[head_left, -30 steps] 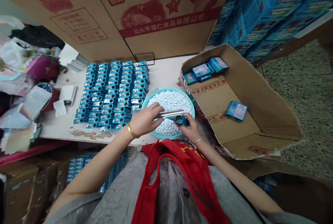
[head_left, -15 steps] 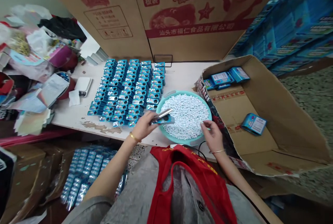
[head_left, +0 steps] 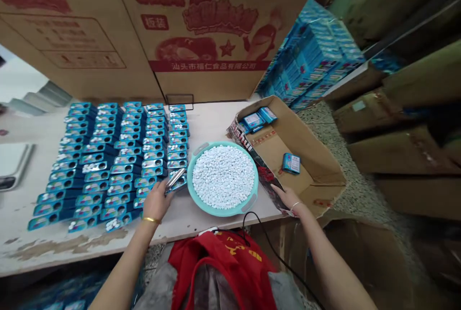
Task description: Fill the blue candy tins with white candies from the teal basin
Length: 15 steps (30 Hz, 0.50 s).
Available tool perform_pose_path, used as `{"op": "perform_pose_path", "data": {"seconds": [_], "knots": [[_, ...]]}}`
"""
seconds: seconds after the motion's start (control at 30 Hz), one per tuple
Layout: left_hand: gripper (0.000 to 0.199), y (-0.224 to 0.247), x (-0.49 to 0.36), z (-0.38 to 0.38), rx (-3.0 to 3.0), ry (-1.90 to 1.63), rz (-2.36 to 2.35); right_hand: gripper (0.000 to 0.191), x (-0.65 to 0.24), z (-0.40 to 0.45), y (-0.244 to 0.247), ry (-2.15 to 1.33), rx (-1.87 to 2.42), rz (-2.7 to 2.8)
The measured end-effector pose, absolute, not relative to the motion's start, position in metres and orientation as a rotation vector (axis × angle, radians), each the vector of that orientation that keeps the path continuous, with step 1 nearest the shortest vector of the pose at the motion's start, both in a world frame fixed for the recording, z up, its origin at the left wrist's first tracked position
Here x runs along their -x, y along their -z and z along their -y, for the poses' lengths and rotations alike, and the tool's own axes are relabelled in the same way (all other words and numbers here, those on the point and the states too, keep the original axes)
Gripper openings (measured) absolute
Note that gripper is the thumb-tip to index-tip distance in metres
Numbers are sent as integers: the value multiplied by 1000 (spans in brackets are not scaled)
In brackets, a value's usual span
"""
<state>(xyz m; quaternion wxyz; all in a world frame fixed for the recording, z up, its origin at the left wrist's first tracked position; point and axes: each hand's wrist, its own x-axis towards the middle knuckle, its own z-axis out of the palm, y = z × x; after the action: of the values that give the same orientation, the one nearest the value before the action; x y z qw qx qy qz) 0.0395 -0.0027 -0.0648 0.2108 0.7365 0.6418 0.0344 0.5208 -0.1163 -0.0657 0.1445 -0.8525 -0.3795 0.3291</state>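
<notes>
Fingers of the left hand (head_left: 155,208) are closing on a steel tube (head_left: 175,178) and a blue tin (head_left: 177,183) at the hand's 1 o'clock, with rows of blue tins (head_left: 108,166) standing on the desk (head_left: 212,122) at its 10 o'clock. A teal basin (head_left: 224,213) is holding white pellets (head_left: 223,178) at 3 o'clock, while open fingers of the right hand (head_left: 288,198) are resting against a cardboard box (head_left: 306,142) holding loose tins (head_left: 291,163) at their 12 o'clock.

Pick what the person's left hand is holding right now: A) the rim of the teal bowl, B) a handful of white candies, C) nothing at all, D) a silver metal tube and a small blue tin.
D. The left hand grips a silver metal tube together with a small blue tin, just beside the teal bowl.
</notes>
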Motion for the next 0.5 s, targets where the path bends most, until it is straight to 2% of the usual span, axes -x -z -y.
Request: {"op": "perform_pose_path", "data": {"seconds": [0.13, 0.27, 0.37, 0.5], "knots": [[36, 75, -42, 0, -2054, -113, -1777, 48, -511, 168, 58, -734, 2599, 919], [47, 78, -45, 3, -2084, -405, -1814, 53, -500, 208, 46, -604, 2838, 849], [46, 78, -63, 11, -2124, -649, -1691, 58, -511, 197, 49, -569, 2976, 975], [33, 75, -118, 27, -2150, -640, -1521, 50, -545, 158, 64, -596, 2874, 1248]]}}
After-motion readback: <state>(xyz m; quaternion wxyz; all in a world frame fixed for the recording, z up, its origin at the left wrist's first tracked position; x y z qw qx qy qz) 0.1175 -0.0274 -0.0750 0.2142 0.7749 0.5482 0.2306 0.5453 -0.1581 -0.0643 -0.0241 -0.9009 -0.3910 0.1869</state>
